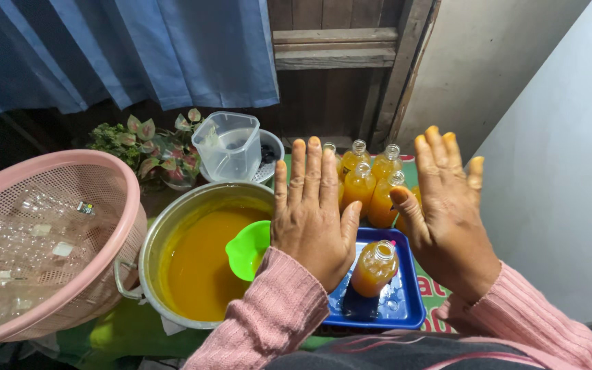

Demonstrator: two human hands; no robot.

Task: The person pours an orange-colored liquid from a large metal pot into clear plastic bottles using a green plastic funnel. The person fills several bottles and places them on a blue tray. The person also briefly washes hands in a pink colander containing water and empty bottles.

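My left hand (312, 212) is held flat, back up, fingers spread, above the near edge of a metal pot (146, 240) and a blue tray (405, 301). My right hand (449, 212) is held flat in the same way over the tray's right side. Both hands hold nothing. Their fingertips are stained yellow. On the tray stands one uncapped bottle (374, 268) full of orange liquid. Orange liquid (196, 267) fills the pot, and a green funnel (247, 251) rests in it. Behind my hands stand several filled uncapped bottles (359, 186).
A pink perforated basket (39, 247) with several empty clear bottles sits at the left. A clear measuring jug (231, 145) stands behind the pot in a white bowl. A leafy plant (146, 147) is at the back. A white wall (556, 171) lies to the right.
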